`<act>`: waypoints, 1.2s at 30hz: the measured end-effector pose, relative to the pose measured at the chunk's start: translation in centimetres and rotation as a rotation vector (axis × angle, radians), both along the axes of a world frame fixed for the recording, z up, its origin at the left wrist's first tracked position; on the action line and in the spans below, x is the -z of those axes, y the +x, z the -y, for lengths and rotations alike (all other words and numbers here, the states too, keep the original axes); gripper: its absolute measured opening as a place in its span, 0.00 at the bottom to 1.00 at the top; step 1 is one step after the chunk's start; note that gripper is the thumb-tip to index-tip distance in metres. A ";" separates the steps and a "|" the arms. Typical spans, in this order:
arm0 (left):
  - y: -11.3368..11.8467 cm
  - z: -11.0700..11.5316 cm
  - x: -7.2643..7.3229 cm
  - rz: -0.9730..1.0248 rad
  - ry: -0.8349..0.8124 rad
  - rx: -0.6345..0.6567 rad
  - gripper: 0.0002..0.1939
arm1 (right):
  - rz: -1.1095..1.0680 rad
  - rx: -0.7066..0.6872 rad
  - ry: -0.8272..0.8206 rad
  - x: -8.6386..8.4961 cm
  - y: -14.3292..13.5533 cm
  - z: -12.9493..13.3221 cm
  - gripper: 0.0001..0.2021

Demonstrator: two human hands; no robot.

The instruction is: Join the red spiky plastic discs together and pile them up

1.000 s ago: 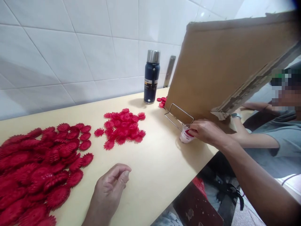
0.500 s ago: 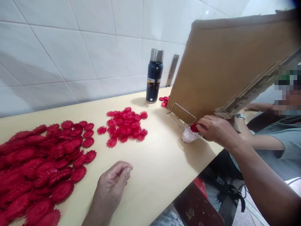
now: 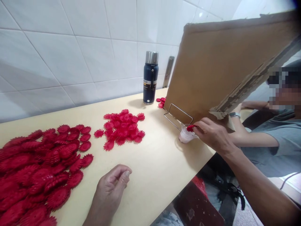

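Note:
My right hand (image 3: 211, 135) pinches a red flower-shaped disc (image 3: 190, 127) at the mouth of a clear plastic cup (image 3: 186, 137) that has whitish stuff inside. The disc shows nearly edge-on over the rim. Low in the view, my left hand (image 3: 113, 188) rests above the table with its fingers curled and thumb pressed to the forefinger; whatever may be between them is hidden. Ahead of it lies a small pile of red flower-shaped discs (image 3: 124, 127). A larger heap of thicker, stacked-looking red flower pieces (image 3: 39, 172) covers the table's left side.
A dark blue flask (image 3: 150, 78) stands by the tiled wall. Right of it leans a large cardboard sheet (image 3: 218, 62) with a bent wire stand (image 3: 178, 116) at its foot. More red discs (image 3: 161, 102) lie beside the cardboard. A co-worker in a grey shirt (image 3: 261, 153) sits at the right.
The red disc at the cup has turned from showing its face to nearly edge-on as my right hand shifted slightly. My left hand keeps its curl. The view has swung a little right.

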State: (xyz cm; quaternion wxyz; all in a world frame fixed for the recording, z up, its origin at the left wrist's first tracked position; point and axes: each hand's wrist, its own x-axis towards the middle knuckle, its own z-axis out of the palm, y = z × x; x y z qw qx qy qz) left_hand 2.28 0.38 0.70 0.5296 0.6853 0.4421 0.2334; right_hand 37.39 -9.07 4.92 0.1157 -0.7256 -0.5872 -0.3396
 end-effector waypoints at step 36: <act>3.5 -3.1 -1.9 1.072 -0.248 -0.629 0.11 | -1.366 -0.762 -0.241 1.0 -26.4 -14.1 0.25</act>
